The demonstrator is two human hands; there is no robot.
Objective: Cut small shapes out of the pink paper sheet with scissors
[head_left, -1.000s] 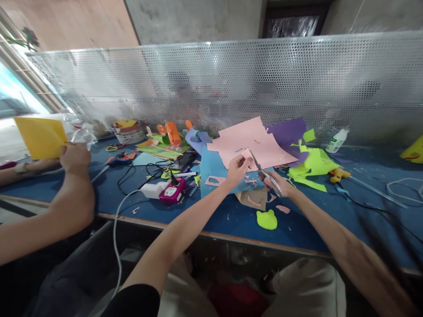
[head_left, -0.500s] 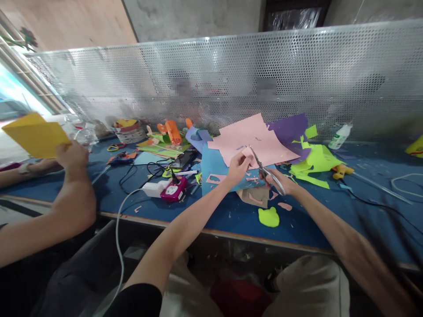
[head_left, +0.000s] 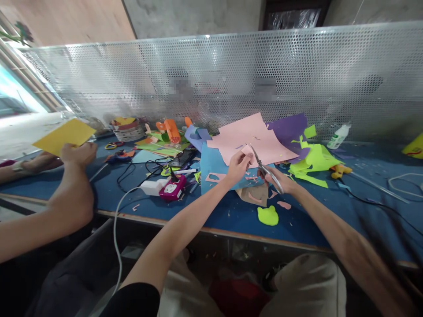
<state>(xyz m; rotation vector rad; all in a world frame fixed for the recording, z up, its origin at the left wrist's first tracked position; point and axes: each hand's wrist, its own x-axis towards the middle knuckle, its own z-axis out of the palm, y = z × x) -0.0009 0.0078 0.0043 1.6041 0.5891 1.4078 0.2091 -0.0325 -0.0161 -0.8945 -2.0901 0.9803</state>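
Note:
My left hand [head_left: 237, 166] pinches a small pink paper piece [head_left: 247, 154] above the blue table [head_left: 324, 220]. My right hand [head_left: 277, 180] grips silver scissors [head_left: 262, 167], whose blades point up into the pink piece. Under both hands lie a blue sheet [head_left: 214, 169] with cut-out holes and a large pink sheet [head_left: 254, 138]. Pink scraps and a brown piece [head_left: 257, 196] sit just below my hands. A lime-green animal-head cut-out [head_left: 267, 215] lies near the table's front edge.
A person at left holds a yellow sheet [head_left: 64, 136] in one hand [head_left: 77, 152]. A magenta power strip [head_left: 172, 190] with a white adapter and cables, an orange glue gun [head_left: 172, 130], purple and lime paper, a white bottle [head_left: 337, 137] and a perforated metal screen [head_left: 297, 75] surround the work.
The neighbour's yellow sheet has tipped flatter and lower. My hands stay in place, the scissors working slightly along the pink piece.

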